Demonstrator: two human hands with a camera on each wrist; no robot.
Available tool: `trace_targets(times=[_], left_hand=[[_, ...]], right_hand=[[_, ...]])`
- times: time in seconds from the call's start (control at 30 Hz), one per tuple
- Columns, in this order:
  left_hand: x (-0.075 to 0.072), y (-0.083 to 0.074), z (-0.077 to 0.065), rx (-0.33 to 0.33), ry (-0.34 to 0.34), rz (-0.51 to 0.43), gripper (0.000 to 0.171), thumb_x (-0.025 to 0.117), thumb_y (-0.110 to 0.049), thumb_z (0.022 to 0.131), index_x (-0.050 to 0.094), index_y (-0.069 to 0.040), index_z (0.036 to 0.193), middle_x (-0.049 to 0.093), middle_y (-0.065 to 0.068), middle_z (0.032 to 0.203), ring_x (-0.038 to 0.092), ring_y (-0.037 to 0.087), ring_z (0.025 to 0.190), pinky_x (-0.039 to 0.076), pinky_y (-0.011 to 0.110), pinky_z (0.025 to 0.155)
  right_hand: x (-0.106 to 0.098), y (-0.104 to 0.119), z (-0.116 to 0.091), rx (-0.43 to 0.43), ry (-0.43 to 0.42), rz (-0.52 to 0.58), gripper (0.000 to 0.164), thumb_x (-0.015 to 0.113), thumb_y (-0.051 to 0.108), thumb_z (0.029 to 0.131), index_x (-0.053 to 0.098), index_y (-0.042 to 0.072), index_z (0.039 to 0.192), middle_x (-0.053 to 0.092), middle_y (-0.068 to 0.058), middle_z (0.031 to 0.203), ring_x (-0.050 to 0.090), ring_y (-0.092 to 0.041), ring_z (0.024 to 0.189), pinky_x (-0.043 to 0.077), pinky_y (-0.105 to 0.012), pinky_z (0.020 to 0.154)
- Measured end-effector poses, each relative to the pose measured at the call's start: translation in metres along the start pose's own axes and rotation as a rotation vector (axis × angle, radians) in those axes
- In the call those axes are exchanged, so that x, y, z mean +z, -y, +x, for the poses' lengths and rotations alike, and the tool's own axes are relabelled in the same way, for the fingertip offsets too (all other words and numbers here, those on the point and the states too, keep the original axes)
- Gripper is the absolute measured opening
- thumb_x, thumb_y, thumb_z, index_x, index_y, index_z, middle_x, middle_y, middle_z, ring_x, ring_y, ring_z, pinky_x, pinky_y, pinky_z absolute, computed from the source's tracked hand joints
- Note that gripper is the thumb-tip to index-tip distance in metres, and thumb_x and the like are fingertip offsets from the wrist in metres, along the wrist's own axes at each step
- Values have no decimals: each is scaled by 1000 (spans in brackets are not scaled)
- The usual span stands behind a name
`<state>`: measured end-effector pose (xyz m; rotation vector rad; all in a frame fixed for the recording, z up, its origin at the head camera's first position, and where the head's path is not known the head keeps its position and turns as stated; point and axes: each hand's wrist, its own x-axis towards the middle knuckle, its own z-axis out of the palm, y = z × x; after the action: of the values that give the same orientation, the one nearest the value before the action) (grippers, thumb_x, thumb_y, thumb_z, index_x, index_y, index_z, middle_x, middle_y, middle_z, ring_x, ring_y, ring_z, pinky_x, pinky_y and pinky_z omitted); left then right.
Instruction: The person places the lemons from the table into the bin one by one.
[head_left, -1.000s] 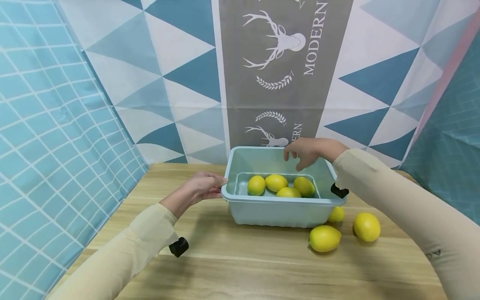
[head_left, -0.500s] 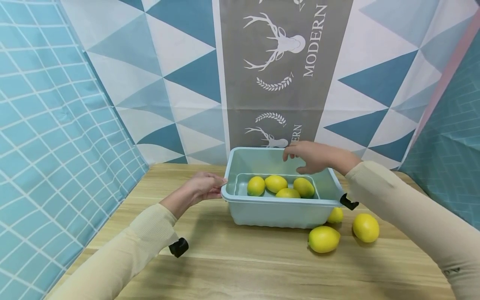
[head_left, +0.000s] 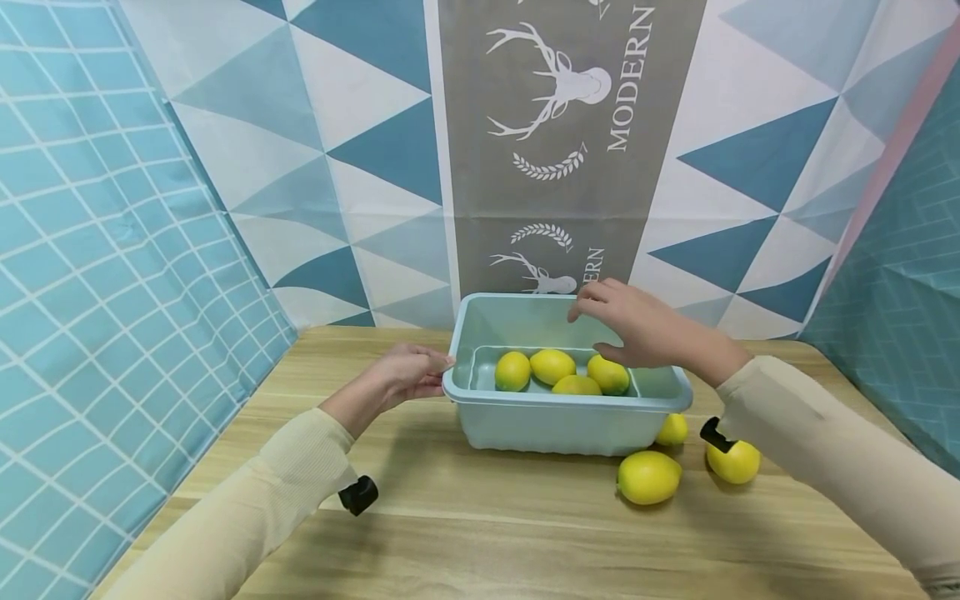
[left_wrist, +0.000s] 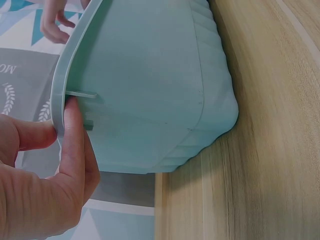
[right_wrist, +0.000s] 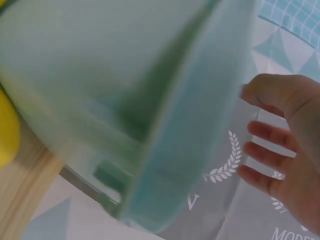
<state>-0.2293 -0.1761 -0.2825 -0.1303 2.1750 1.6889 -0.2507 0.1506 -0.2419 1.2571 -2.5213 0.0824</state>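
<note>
Gripping a pale blue-green plastic tub (head_left: 547, 427) by its left end with the left hand (head_left: 408, 371), with the rim clamped between thumb and curled fingers. Holding the right hand (head_left: 636, 323) above the tub's right end, with fingers loosely bent and the thumb well apart from them. Standing upright on a wood-grain table (head_left: 450, 525), with four yellow lemons (head_left: 552, 367) close together on the tub floor. Also on the table, near the tub's front right corner, three loose lemons (head_left: 649, 477). Behind everything, a backdrop (head_left: 555, 192) printed with stag heads and "MODERN"
</note>
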Motion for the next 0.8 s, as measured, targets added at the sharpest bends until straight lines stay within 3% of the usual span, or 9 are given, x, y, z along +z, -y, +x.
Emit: trace_targets(times=[0.2, 0.43, 0.8], left_hand=[[0, 1, -1, 5, 8, -9, 40, 54, -9, 95, 50, 11, 130, 62, 11, 99, 61, 9, 73, 58, 20, 72], [-2, 2, 0, 12, 18, -8, 41, 54, -10, 96, 50, 12, 130, 62, 12, 100, 61, 8, 73, 58, 19, 69], [-2, 2, 0, 7, 19, -10, 41, 53, -11, 96, 50, 11, 130, 62, 12, 101, 61, 8, 74, 57, 19, 71]], right_hand=[[4, 9, -16, -42, -88, -30, 44, 82, 13, 71, 62, 13, 111, 59, -8, 115, 54, -26, 103, 49, -42, 88], [5, 23, -34, -4, -122, -62, 45, 84, 13, 70, 63, 14, 110, 57, -8, 112, 55, -24, 99, 50, -41, 84], [17, 41, -58, -33, -310, -95, 51, 83, 10, 67, 62, 11, 113, 59, -11, 112, 55, -26, 99, 53, -41, 78]])
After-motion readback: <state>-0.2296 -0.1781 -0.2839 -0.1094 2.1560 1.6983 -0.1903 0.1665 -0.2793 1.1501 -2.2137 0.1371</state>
